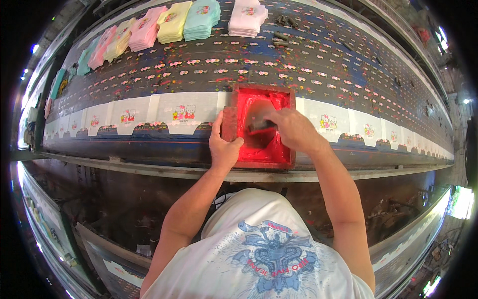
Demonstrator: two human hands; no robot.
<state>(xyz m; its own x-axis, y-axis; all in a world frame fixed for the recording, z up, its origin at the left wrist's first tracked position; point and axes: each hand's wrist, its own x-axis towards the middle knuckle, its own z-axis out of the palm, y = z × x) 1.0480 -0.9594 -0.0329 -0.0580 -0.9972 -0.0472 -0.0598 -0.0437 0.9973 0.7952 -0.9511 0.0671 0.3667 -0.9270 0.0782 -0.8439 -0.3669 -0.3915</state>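
Note:
A screen-printing frame (291,162) with reddish-brown sides lies across the row of white fabric pieces in front of me. Wet red ink (259,155) coats its inside. My left hand (225,149) is closed around the wooden block (229,124) on the frame's left side, its thumb pointing toward the ink. Inside the frame, my right hand (299,130) grips a dark squeegee (259,123), which is smeared by motion. The fingers partly hide its handle. On either side lie a printed white fabric piece (185,114) and another printed fabric piece (329,118), both bearing cartoon figures.
Folded stacks of pink fabric (147,31), yellow fabric (173,24) and mint fabric (201,21) stand along the far left. Small dark cylinders (281,40) lie beyond the frame. The long printing table's near rail (149,166) runs before my body.

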